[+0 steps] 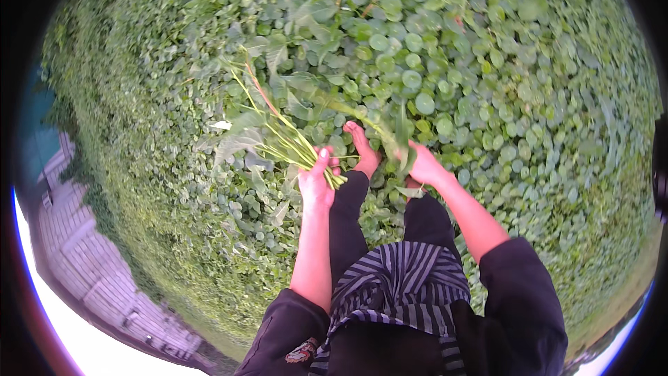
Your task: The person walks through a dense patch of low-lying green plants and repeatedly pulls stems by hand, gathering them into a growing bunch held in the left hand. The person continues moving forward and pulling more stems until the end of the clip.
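Observation:
A bundle of long green leafy stems (pixel 287 142) lies in my left hand (pixel 315 180), the thumb pressed over it. The cut or broken ends stick out to the right of the palm, and the leaves spread to the upper left; one stem is reddish. My right hand (pixel 422 164) is closed around another green leafy stem (pixel 378 128), which is blurred and slants to the upper left. Its fingertips are partly hidden by a leaf. Between and below the hands, my bare foot (pixel 360 143) stands among the plants.
Dense low plants with round leaves (pixel 425 103) surround my feet and cover the ground on all sides. A striped cloth (pixel 402 282) is wrapped at my waist. Far off at the lower left stands a long grey building or wall (pixel 99 266) beside a teal surface (pixel 39 130).

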### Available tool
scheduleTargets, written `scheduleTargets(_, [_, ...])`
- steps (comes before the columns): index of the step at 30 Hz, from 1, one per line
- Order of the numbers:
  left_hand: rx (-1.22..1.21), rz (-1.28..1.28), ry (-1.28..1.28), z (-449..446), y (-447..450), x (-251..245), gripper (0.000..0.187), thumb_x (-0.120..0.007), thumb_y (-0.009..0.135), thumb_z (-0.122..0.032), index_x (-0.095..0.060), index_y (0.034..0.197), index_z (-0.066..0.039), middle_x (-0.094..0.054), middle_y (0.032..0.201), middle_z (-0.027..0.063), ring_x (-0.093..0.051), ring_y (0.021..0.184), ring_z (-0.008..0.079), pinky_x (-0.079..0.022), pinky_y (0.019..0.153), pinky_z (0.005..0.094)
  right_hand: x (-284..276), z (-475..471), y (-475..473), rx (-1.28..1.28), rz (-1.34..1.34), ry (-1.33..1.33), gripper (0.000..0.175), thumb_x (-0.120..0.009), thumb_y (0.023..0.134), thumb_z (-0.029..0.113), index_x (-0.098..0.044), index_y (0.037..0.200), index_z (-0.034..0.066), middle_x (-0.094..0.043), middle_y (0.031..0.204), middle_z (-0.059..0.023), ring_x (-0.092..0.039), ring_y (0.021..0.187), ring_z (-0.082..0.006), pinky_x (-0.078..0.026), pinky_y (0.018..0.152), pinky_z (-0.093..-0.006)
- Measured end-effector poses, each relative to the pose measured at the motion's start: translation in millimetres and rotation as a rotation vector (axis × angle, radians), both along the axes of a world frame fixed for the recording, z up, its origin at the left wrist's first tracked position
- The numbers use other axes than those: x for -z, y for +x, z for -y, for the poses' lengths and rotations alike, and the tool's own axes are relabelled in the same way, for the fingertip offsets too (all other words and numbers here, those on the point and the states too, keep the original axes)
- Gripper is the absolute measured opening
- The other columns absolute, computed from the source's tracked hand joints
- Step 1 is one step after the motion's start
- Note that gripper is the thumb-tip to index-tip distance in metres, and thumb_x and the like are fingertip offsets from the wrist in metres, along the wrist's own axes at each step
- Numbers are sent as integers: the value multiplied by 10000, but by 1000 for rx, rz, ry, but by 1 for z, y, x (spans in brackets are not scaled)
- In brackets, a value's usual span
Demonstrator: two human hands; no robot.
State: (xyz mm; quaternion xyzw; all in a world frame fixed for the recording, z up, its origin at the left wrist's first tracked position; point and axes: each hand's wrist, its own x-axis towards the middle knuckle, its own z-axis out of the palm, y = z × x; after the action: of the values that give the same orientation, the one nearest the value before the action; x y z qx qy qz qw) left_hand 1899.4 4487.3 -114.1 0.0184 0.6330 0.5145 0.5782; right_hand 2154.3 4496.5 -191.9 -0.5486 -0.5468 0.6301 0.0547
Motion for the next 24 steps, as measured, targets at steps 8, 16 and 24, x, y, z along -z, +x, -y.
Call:
scheduleTargets(8, [-131,147,-192,61,35,32,198,-715,916,-156,-551,1002,-87,-515,702,-14,-469,548,104,-436,505,273,-51,1,-68,117,28,-91,364,-462,1012,304,-506,1141,-34,-666,849,-264,-652,845,-457,-496,764,-519])
scheduleTargets(16, [-144,558,30,67,22,46,412,-752,890,-201,-568,1232,-62,-644,1083,29,-629,1003,159,-529,912,346,-96,-39,-132,-522,307,-39,265,-477,851,188,-553,962,-41,-703,874,-237,-698,865,-387,-532,759,-498])
scheduleTargets(24, [-440,566,-206,26,-13,76,274,-731,895,-297,-591,1021,-97,-651,873,62,-649,782,196,-553,740,379,-95,-46,-177,-443,235,149,309,-487,958,168,-551,1121,-86,-607,1030,-257,-622,949,-404,-500,844,-482])
